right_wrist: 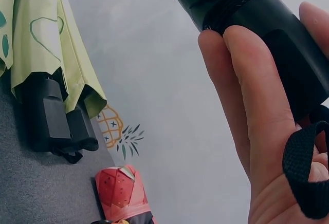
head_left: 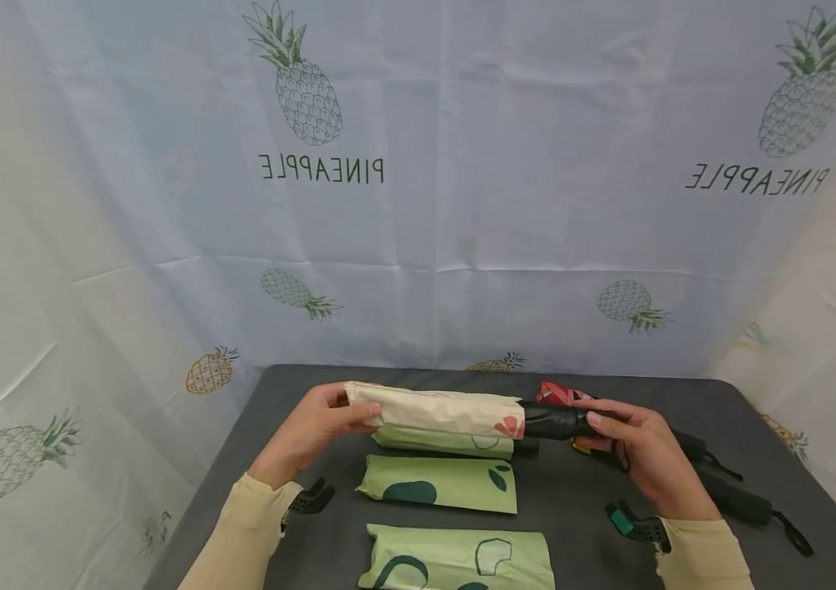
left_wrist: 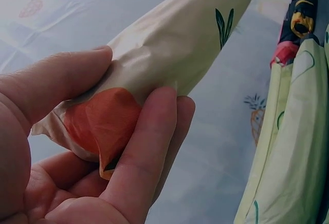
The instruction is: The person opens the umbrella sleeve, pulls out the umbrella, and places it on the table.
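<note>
A white fabric hanging printed with pineapples and mirrored "PINEAPPLE" lettering runs from the left across the far side to the right. Before it stands a dark grey counter with rounded far corners.

On the left, the left hand, below a beige cuff, pinches the left end of a long cream fabric sleeve, thumb on one side and fingers on the other; an orange patch marks that end. On the right, the right hand is clamped on a slim black folded umbrella, thumb and fingers against opposite sides of its handle. A black strap loop hangs by the palm.

The cream sleeve is held level above the far part of the counter, the black umbrella partly inside its right end. Below it, partly hidden, lies a pale green printed sleeve; a black handle shows at its right end. Nearer lie a second green sleeve and, at the near edge of view, a third green sleeve; I cannot tell what the third contains. At the far right are a red printed fabric bundle, partly behind the right hand, and two black strapped handles.
</note>
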